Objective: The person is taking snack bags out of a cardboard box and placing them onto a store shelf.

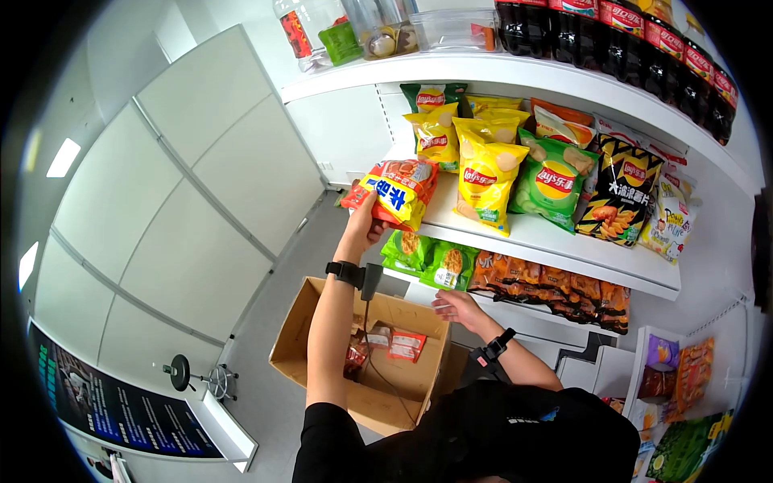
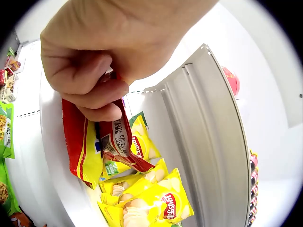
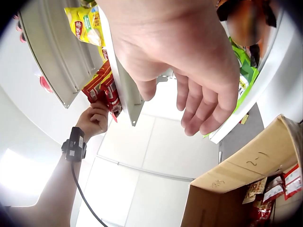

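My left hand grips red-and-yellow snack packaging with blue lettering, at the left end of the chip shelf. Its fingers curl round the red edge in the left wrist view, with red packaging hanging below them. Beside it stand yellow Lay's chip bags. My right hand holds nothing, fingers loosely bent and spread from the thumb, just before the lower shelf. Nearest to it are green snack bags. Below the left forearm is an open cardboard box with several small red packets inside.
Green Lay's bags and a black chip bag stand farther right. Cola bottles line the upper shelf. Orange-brown packets fill the lower shelf. A stool stands at left. A cable hangs from my left wrist.
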`<state>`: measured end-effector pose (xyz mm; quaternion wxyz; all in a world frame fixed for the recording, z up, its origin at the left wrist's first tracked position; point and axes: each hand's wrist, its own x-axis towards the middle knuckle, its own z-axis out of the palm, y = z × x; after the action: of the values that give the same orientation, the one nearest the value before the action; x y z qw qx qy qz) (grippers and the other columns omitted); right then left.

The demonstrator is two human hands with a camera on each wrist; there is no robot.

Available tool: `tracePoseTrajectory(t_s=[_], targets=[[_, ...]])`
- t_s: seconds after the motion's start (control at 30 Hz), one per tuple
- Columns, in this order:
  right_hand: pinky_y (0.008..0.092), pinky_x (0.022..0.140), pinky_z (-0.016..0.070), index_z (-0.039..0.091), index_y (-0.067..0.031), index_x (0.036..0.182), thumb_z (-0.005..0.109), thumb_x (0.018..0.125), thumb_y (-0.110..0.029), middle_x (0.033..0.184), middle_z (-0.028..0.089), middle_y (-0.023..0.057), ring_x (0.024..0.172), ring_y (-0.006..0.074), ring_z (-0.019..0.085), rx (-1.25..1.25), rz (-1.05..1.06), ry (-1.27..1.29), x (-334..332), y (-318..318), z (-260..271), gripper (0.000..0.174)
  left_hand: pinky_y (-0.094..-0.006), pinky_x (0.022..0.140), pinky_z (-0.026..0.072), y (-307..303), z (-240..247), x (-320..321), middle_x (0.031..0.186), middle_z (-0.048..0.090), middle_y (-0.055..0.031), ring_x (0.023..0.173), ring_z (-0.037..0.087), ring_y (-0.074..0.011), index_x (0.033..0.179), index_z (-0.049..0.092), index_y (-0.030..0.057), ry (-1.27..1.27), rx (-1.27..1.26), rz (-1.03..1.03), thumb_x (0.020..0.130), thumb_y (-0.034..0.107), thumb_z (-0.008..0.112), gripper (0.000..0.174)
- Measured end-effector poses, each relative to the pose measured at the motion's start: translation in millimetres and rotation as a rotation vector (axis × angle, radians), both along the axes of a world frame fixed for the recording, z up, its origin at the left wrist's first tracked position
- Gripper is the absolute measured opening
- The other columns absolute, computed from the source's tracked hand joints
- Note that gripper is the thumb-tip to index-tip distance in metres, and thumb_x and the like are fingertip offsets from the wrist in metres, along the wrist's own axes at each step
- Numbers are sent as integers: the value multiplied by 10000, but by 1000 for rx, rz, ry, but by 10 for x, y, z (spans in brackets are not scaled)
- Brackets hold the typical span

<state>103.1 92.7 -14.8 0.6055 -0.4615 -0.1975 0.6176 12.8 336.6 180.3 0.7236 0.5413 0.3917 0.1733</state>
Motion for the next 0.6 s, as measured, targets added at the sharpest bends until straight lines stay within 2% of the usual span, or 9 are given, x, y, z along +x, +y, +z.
tracePoseTrajectory(t_s=[0.13, 0.27, 0.3, 0.4, 0.6], targets=[[308, 765, 495, 524, -52, 1076, 558, 891, -368, 1011, 603, 84, 908, 181, 607, -4, 10, 2, -29, -16, -16, 368, -146, 310, 214, 46, -48, 28, 508, 492, -15, 366, 363, -36, 690, 506, 126, -16, -8, 8, 859, 561, 485, 467], [316, 765, 493, 525, -52, 1074, 556, 893, -364, 1016, 600, 90, 910, 184, 606, -11, 16, -2, -48, -34, -44, 362, -170, 318, 224, 46, -71, 57, 512, 512, -21, 364, 379, -64, 683, 498, 131, -45, -27, 19, 860, 588, 444, 493], [317, 763, 493, 526, -53, 1071, 554, 894, -364, 1015, 601, 91, 910, 186, 606, -16, 15, 0, -59, -44, -48, 359, -180, 323, 230, 36, -93, 61, 508, 506, -18, 365, 376, -68, 654, 492, 132, -29, -10, 31, 836, 634, 445, 536], [321, 757, 492, 530, -55, 1062, 548, 897, -365, 1009, 602, 92, 909, 193, 607, -32, 4, 5, -76, -64, -41, 352, -174, 339, 210, -31, -186, -8, 522, 500, -20, 369, 331, -54, 642, 497, 118, -23, 22, 76, 801, 705, 428, 612], [297, 703, 496, 543, -45, 1022, 560, 883, -389, 958, 619, 86, 840, 176, 619, -70, -3, 6, -197, -83, -79, 372, -198, 348, 160, -194, -460, -441, 544, 492, -32, 359, 243, -62, 656, 519, 82, -194, -60, -9, 774, 785, 319, 741]])
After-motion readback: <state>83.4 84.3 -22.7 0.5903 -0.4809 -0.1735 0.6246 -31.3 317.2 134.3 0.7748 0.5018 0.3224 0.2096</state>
